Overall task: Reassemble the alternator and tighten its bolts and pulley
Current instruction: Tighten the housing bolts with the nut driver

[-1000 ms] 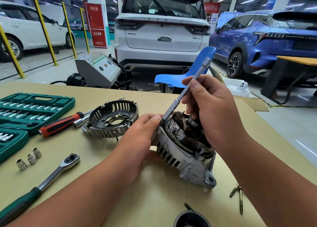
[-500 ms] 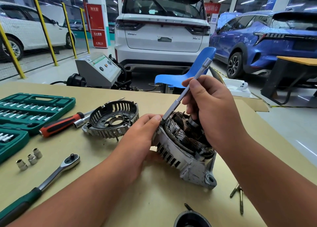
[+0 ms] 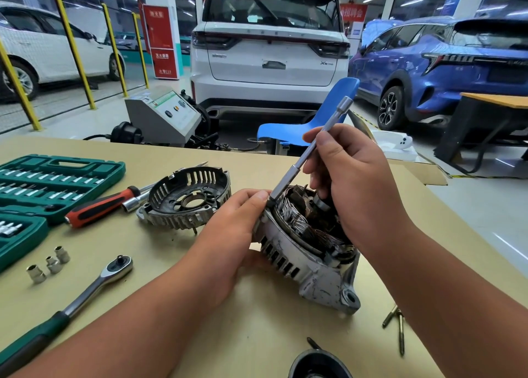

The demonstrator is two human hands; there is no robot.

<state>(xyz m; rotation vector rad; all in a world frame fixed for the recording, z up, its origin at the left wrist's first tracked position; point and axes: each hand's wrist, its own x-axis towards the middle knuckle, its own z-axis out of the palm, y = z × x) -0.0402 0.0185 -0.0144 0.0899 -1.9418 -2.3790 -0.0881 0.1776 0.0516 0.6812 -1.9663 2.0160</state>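
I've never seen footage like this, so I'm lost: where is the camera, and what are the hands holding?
No robot: a person works bare-handed, filmed by one camera worn on their head, looking down at a workbench. The left hand holds the half-open alternator, its wire windings exposed. The right hand grips a metal extension bar, tip at the housing's edge. On it lie a separate end cover, a ratchet, a red-handled screwdriver, three loose sockets and a green socket case.

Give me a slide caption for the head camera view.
Left hand steadies the alternator while the right hand holds an extension bar against its rim.
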